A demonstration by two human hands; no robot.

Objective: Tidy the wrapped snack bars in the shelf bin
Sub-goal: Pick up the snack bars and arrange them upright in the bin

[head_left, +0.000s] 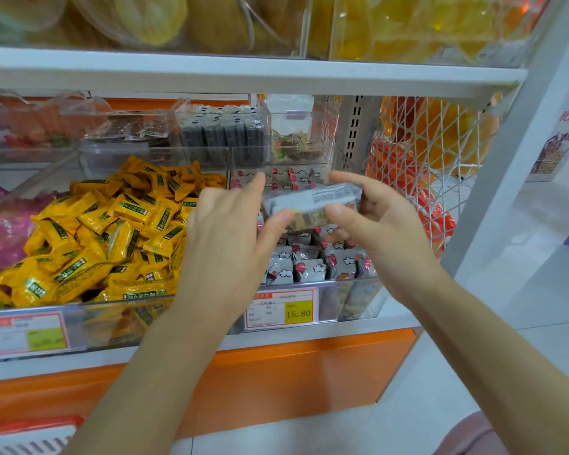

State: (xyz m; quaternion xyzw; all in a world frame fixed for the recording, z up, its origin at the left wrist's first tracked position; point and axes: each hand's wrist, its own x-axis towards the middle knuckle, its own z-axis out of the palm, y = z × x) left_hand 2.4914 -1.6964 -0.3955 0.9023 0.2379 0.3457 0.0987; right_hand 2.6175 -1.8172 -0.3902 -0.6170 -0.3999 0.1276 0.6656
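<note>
A wrapped snack bar (312, 200) is held level above a clear shelf bin (352, 302). Its left end is pinched by the left hand (230, 231) and its right end by the right hand (383, 224). The fingers (345, 178) of both hands are clamped on the bar. Below it, more grey wrapped bars (309, 269) are stood in rows inside the bin. A price tag (281, 308) is fixed to the bin's front. Yellow packets (112, 231) are heaped just to the left, and a white wire basket (434, 149) is seen to the right.

Glossy plastic snack-bar wrappers (309, 205) – clear smooth acrylic bin (352, 300) – matt white wire mesh (440, 142)
</note>
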